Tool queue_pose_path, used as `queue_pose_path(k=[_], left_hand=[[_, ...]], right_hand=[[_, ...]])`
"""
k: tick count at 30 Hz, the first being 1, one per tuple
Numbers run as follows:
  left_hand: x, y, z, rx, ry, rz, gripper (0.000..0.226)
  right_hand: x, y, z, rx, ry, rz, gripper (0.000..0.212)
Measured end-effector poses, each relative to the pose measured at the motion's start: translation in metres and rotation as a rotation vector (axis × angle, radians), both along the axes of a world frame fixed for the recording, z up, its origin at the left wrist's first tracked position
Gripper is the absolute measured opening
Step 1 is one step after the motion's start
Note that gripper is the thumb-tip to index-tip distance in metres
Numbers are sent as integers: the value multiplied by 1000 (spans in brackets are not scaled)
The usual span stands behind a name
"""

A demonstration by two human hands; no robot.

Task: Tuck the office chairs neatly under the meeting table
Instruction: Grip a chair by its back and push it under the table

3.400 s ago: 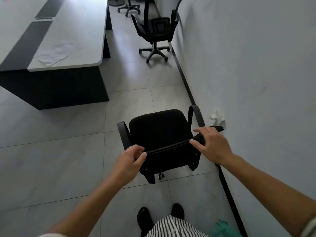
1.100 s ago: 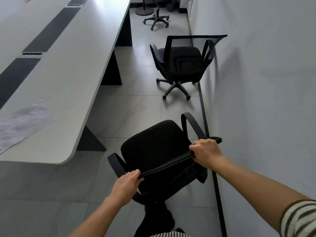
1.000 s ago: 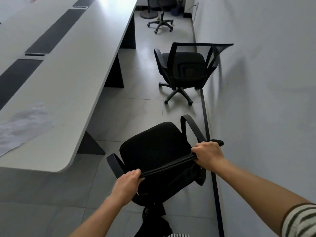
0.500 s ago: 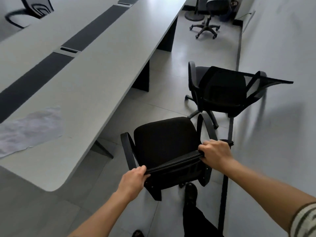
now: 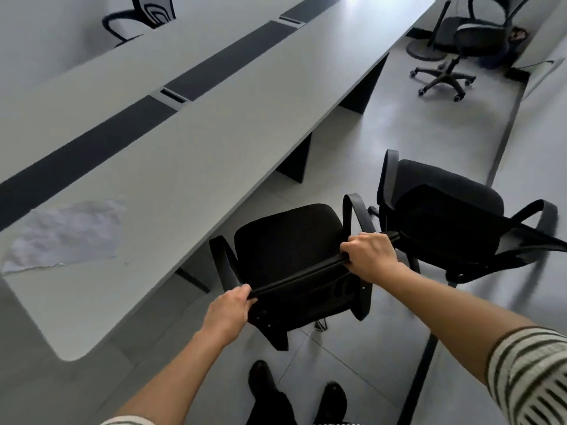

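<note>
A black office chair with two armrests stands in front of me, its seat facing the long grey meeting table. My left hand grips the left end of its backrest top. My right hand grips the right end. The front of the seat is close to the table's edge. A second black chair stands right beside it, near the wall. A third chair stands at the far right end of the room.
A crumpled sheet of paper lies on the table at the left. Another chair shows across the table at the top left. The wall with a dark skirting runs along the right. My shoes are on the tiled floor below.
I have walked forward along the table and turned left, with the chair held in both hands. The chair now faces the table and stands next to the second chair.
</note>
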State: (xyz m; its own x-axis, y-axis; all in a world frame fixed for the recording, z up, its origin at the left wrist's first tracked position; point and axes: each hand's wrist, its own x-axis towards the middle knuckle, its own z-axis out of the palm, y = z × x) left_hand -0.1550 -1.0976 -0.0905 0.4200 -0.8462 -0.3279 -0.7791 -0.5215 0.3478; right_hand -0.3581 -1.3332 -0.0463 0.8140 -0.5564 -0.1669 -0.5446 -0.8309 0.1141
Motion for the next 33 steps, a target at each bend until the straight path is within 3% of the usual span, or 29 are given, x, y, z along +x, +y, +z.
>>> queue_pose_path(k=[18,27,33], left_hand=[[136,-115,-4,66,-96,5,23],[144,-135,-12,107,-82,86,22],[141,-131,-7,126,-92,67,22]], right_hand=[[171,-142,-10,59,71,10,21],[199,-170,-13,64,125,37,19],[179,-157,-12,110,52,60,26]])
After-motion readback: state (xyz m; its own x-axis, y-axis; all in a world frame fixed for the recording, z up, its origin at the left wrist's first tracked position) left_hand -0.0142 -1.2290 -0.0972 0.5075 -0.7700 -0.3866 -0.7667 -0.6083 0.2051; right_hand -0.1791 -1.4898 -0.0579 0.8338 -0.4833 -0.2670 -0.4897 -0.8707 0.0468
